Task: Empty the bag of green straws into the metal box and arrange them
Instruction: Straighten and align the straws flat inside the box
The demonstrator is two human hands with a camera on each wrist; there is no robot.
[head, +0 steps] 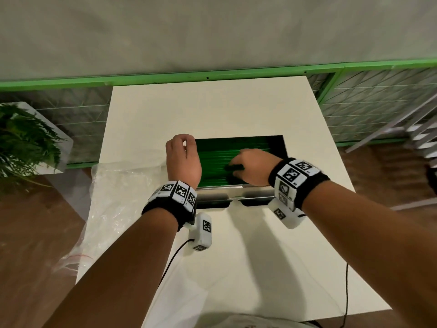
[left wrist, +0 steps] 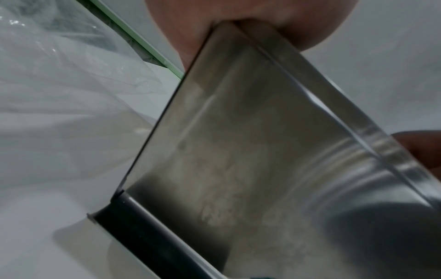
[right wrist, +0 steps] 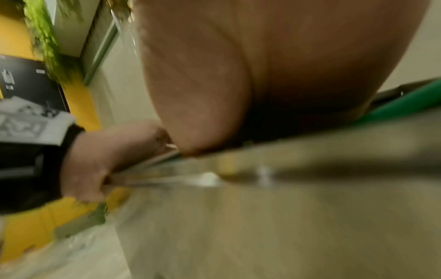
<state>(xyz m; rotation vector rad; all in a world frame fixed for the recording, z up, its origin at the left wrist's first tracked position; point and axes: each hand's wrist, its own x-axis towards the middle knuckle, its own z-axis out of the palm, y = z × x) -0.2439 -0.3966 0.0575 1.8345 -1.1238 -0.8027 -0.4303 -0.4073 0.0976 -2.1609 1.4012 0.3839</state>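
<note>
The green straws (head: 236, 150) are lying inside the metal box (head: 234, 194) at the table's centre, mostly side by side, so the emptying looks done and only tidying is left. The left hand (head: 183, 159) is gripping the box's left wall, fingers curled over its rim. The right hand (head: 253, 165) is reaching down among the straws; whether it is pinching any, I cannot tell. The clear bag (head: 118, 197) is lying limp on the white table (head: 236, 107), left of the box. A green-framed partition (head: 165, 78) is running behind, a plant (head: 23, 143) standing far left.

Both forearms outstretched, left hand (head: 183, 159) curled (gripping), right hand (head: 254, 165) palm-down, fingers bent.
</note>
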